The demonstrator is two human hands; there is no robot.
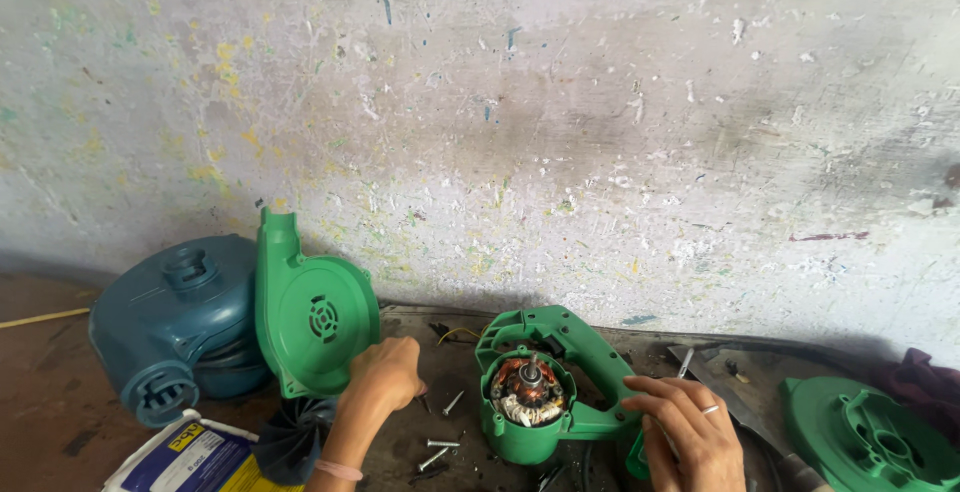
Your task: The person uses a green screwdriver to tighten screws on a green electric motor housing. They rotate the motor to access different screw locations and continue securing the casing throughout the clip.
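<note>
We're looking down at a dark, grimy workbench (pixel 420 452) set against a paint-flecked whitish wall (pixel 560 122). Our left hand (pixel 385 377) is curled into a loose fist near the middle of the bench, fingertips pinched low at the surface just right of the upright green plastic blower cover (pixel 312 317); whether it grips anything we cannot tell. A pink band (pixel 338 470) circles that wrist. Just right of the fist lie a few loose silver screws (pixel 440 442), scattered on the bench.

Our right hand (pixel 685 432) rests on the handle of the green plastic blower housing (pixel 560 377), fingers bent and lying over it, a ring on one finger. The housing sits open at centre, near us, with the copper-wound motor (pixel 527 392) exposed inside its round end.

Far left, a blue-grey blower body (pixel 175 327) stands beside the green cover, touching it. Below them sits a black fan impeller (pixel 295 437) and a blue-and-white packet (pixel 185 457). At the far right lies another green round casing piece (pixel 865 437), well apart from the hands, with a metal blade-like tool (pixel 715 382) between.
</note>
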